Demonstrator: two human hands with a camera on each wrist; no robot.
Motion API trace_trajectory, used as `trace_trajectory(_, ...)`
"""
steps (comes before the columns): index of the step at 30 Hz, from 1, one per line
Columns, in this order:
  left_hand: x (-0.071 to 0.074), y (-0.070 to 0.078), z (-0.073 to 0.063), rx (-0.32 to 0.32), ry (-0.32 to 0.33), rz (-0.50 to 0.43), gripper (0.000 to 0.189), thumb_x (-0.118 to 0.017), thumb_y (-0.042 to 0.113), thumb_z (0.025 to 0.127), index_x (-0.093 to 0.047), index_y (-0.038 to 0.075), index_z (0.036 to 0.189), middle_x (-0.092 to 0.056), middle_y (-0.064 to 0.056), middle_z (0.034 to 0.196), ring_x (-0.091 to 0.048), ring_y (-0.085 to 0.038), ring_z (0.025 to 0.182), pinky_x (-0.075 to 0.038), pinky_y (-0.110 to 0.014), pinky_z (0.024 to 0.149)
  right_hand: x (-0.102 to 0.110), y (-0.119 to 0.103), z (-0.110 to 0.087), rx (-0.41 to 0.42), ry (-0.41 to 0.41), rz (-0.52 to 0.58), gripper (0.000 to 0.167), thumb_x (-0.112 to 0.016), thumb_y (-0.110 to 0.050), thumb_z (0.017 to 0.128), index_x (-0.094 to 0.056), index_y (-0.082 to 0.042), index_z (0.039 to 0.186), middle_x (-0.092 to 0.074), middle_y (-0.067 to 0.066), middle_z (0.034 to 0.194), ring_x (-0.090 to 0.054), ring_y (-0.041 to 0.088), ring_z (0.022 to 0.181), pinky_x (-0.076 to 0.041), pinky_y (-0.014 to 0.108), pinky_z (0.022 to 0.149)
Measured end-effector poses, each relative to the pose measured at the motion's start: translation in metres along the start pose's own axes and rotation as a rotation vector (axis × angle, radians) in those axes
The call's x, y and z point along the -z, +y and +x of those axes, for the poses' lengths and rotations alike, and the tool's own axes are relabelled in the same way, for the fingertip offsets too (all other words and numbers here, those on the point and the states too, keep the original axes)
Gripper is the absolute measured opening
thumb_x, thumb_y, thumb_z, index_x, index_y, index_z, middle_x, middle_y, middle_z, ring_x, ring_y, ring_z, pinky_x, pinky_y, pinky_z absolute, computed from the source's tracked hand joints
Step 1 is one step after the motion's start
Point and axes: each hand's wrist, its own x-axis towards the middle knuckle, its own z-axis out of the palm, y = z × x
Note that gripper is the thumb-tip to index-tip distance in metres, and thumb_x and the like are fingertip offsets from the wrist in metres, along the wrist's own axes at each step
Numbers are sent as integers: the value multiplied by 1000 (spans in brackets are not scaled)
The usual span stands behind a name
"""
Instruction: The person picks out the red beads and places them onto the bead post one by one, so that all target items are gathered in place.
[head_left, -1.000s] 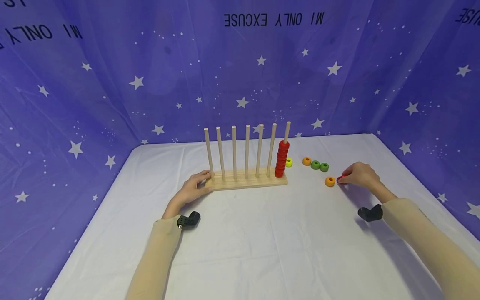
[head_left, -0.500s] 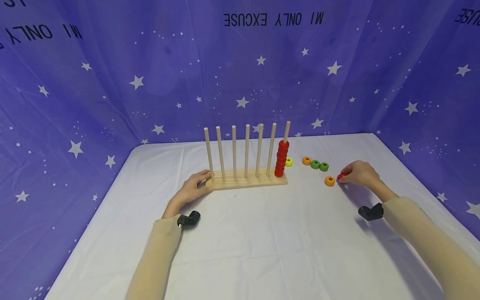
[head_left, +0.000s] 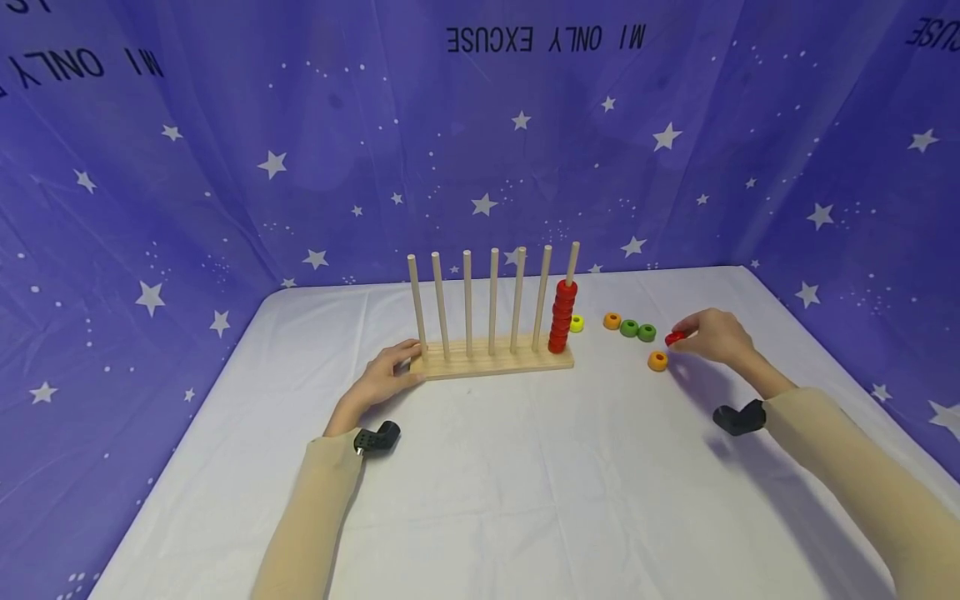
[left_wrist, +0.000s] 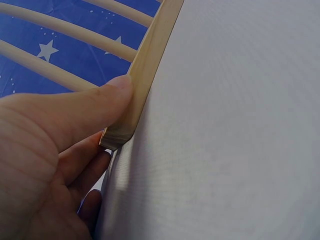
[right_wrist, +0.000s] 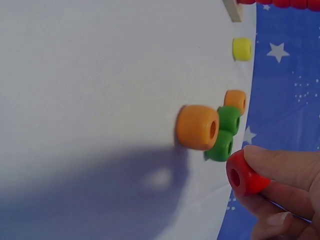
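My right hand (head_left: 716, 336) pinches a red bead (right_wrist: 245, 175) between thumb and fingers, raised off the table at the right. The bead's hole shows in the right wrist view. On the left, my left hand (head_left: 382, 377) grips the end of a wooden peg rack's base (head_left: 491, 364), thumb (left_wrist: 112, 97) on its front edge and the other fingers behind. Several upright pegs stand in that base. Red beads (head_left: 562, 317) are stacked on the rightmost peg, whose top sticks out bare. An orange bead (head_left: 657, 361) lies on the table just below the held red bead.
Two green beads (head_left: 638, 331) lie side by side, with another orange bead (head_left: 612, 321) left of them. A yellow bead (head_left: 577, 323) sits close behind the rack's right end. A star-patterned purple curtain (head_left: 420, 150) hangs behind the white-covered table (head_left: 517, 483).
My right hand has lifted the red bead off the table and moved it slightly up and left. The bead has turned in the fingers. My left hand and the rack stay put.
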Motion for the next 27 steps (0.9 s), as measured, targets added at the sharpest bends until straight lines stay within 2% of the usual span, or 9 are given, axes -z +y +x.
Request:
trace_trajectory(6, -1, -2, 1, -4, -1, -8, 57, -64, 18, 87, -44, 0, 138, -33, -17, 152, -26, -41, 139, -13, -66, 111, 2, -10, 0, 17, 10, 7, 45, -71, -26, 80, -65, 4, 112, -66, 26, 110, -57, 40, 98, -44, 34, 67)
trace_trajectory(10, -1, -4, 2, -3, -2, -13, 57, -64, 18, 87, -44, 1, 138, -32, -17, 152, -25, -42, 140, -10, -68, 110, 2, -17, 1, 32, 36, 33, 41, -69, -23, 80, -66, 3, 111, -66, 26, 111, -57, 31, 82, -39, 28, 60)
trace_trajectory(13, -1, -3, 1, -2, -1, -13, 58, -64, 19, 87, -44, 0, 138, -32, -17, 152, -25, -42, 139, -13, -66, 111, 3, -21, 1, 46, 61, 41, 39, -69, -21, 81, -66, 2, 112, -65, 26, 111, -47, 21, 67, -33, 25, 54)
trace_trajectory(16, 0, -3, 1, -1, -1, -14, 58, -64, 18, 87, -44, 0, 138, -33, -17, 152, -26, -42, 139, -18, -62, 112, 5, -25, 0, 61, 92, 43, 38, -69, -20, 81, -66, 1, 113, -66, 26, 110, -37, 16, 57, -27, 24, 49)
trace_trajectory(22, 0, -2, 1, -8, 4, -14, 58, -65, 17, 87, -44, -1, 137, -33, -17, 151, -27, -42, 139, -23, -58, 113, 9, -35, -2, 77, 141, 62, 40, -69, -19, 80, -65, 2, 114, -66, 26, 108, -29, 12, 48, -23, 23, 44)
trace_trajectory(27, 0, -2, 1, -10, 2, -6, 58, -64, 18, 87, -44, -1, 137, -33, -18, 151, -27, -42, 139, -19, -62, 113, 12, -45, -2, 110, 195, 65, 39, -70, -19, 81, -65, 1, 114, -67, 26, 104, -33, 12, 45, -25, 24, 43)
